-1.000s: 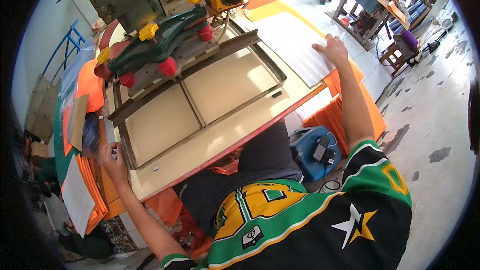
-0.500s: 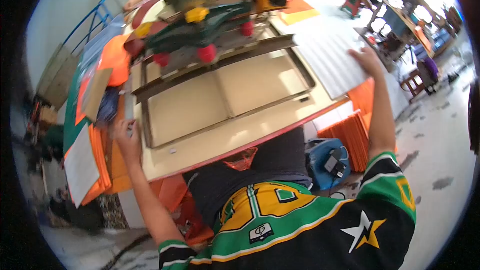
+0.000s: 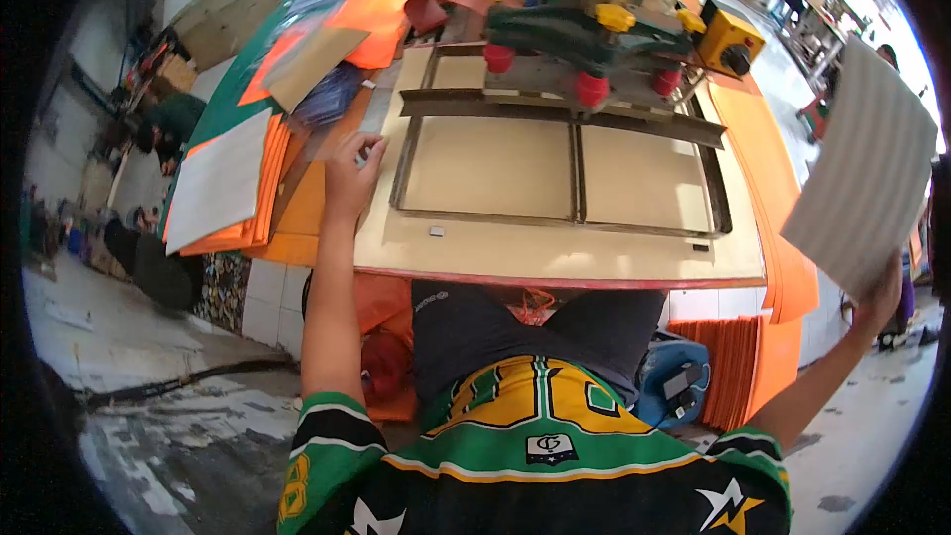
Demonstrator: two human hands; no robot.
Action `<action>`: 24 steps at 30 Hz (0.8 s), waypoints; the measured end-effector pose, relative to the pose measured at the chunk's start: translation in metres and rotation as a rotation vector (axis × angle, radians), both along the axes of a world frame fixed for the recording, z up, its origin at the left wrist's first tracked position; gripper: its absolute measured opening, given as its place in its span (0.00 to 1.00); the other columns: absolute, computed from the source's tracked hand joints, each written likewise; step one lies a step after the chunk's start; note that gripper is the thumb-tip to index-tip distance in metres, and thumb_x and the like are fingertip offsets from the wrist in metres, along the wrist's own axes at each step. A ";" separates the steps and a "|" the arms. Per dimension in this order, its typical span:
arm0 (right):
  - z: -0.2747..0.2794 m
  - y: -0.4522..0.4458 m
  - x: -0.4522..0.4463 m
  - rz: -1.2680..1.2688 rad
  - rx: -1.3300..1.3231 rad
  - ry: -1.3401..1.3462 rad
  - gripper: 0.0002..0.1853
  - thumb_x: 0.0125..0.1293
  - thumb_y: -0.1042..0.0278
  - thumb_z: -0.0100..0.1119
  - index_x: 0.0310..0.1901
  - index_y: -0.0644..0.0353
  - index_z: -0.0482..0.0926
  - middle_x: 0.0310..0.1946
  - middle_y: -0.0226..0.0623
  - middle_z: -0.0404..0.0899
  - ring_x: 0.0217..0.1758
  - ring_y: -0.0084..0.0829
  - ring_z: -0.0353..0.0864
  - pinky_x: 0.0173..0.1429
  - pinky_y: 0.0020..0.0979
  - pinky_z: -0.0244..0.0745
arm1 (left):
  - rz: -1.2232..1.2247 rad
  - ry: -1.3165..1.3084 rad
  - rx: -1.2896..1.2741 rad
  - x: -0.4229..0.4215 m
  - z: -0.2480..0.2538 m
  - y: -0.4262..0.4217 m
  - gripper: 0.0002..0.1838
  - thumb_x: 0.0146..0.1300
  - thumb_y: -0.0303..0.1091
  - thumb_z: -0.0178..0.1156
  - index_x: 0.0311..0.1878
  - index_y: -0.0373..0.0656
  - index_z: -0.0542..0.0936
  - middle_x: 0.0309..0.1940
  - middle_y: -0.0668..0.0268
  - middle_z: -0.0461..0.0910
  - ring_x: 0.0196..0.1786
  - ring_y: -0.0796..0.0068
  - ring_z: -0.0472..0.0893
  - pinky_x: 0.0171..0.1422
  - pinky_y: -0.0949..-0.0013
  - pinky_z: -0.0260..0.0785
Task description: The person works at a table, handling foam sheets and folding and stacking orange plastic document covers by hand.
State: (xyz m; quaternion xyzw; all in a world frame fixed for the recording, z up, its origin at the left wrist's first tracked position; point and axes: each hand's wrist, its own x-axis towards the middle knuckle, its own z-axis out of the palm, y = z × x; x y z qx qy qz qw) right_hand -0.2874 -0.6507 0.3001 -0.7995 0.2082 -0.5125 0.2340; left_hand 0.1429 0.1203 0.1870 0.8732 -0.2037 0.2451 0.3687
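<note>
1. Head view: the sheet (image 3: pixel 864 173), pale and faintly striped, is raised at the far right, beyond the desk (image 3: pixel 594 263).
2. Of the hands, the right hand (image 3: pixel 880 289) grips the sheet's lower end.
3. The left hand (image 3: pixel 354 173) is at the desk's left edge, fingers curled; whether they grip anything cannot be told.
4. Beside it, the metal frame (image 3: pixel 495 221) lies flat, the press (image 3: pixel 550 32) over its far part.
5. Further left sits a white-topped orange stack (image 3: pixel 223 188).

Sheet (image 3: pixel 864 173) grey w/ faint stripes; board (image 3: pixel 575 256) cream (edge red); control box (image 3: pixel 721 37) yel.; jersey (image 3: pixel 540 500) blk/grn/yel.
</note>
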 end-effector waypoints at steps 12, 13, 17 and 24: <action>-0.003 0.124 0.044 0.336 0.415 -0.134 0.28 0.76 0.53 0.53 0.69 0.63 0.67 0.64 0.43 0.72 0.66 0.36 0.70 0.71 0.39 0.64 | -0.462 0.092 -0.616 -0.128 0.055 -0.038 0.12 0.71 0.38 0.60 0.43 0.37 0.82 0.30 0.67 0.82 0.32 0.80 0.80 0.39 0.74 0.71; -0.011 0.129 0.053 0.395 0.477 -0.085 0.28 0.76 0.53 0.53 0.69 0.64 0.68 0.64 0.42 0.72 0.65 0.35 0.71 0.70 0.38 0.65 | -0.546 0.234 -0.596 -0.145 0.049 -0.042 0.18 0.70 0.45 0.60 0.44 0.37 0.83 0.31 0.66 0.82 0.33 0.79 0.81 0.39 0.74 0.72; -0.004 0.257 0.129 0.552 0.302 0.185 0.22 0.76 0.56 0.53 0.61 0.66 0.75 0.52 0.33 0.79 0.53 0.24 0.76 0.59 0.27 0.70 | -0.862 0.531 -0.455 -0.177 0.044 -0.051 0.34 0.65 0.66 0.58 0.51 0.39 0.82 0.36 0.63 0.84 0.37 0.76 0.82 0.42 0.71 0.73; -0.024 0.396 0.199 0.883 0.680 0.280 0.09 0.73 0.65 0.55 0.41 0.63 0.77 0.34 0.26 0.76 0.38 0.15 0.72 0.46 0.20 0.68 | -0.803 0.644 -0.787 -0.218 -0.009 -0.065 0.43 0.64 0.56 0.66 0.71 0.36 0.62 0.61 0.60 0.73 0.63 0.70 0.73 0.70 0.65 0.63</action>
